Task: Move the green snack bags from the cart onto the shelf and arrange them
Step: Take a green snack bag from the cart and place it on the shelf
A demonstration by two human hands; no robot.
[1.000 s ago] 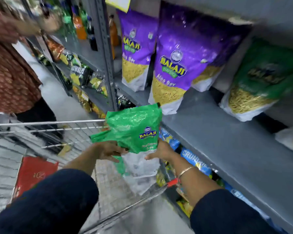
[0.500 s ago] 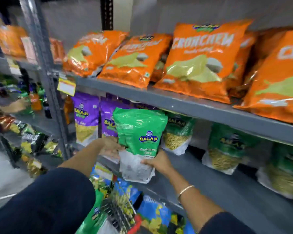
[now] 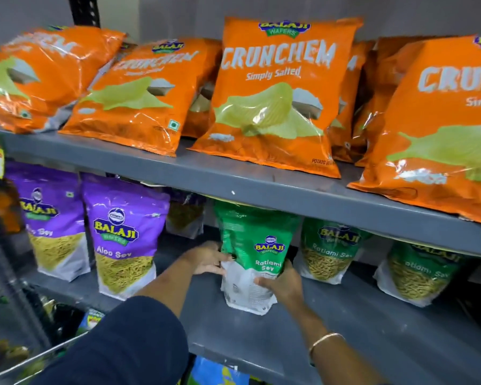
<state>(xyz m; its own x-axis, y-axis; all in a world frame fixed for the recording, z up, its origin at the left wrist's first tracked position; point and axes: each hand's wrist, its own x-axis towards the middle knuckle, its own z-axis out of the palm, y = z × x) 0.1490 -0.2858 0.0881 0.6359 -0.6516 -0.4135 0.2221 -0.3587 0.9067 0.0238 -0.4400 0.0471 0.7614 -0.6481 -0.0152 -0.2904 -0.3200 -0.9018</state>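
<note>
A green Ratlami Sev bag [image 3: 257,245] stands upright on the grey middle shelf [image 3: 358,329], its white base resting on the board. My left hand [image 3: 210,258] presses its left side and my right hand [image 3: 282,282] grips its lower right corner. Two more green bags stand to its right, one close by [image 3: 328,251] and one farther along [image 3: 419,270]. Only the cart's rim [image 3: 36,357] shows at the lower left.
Purple Aloo Sev bags [image 3: 122,234] fill the shelf's left part, with a gap between them and the held bag. Orange Crunchem bags [image 3: 272,95] lie on the upper shelf, whose front edge [image 3: 261,190] overhangs closely. More packets show on the shelf below.
Both hands lifted the green bag out of the cart, carried it forward and right, and set it upright on the middle shelf left of the other green bags.
</note>
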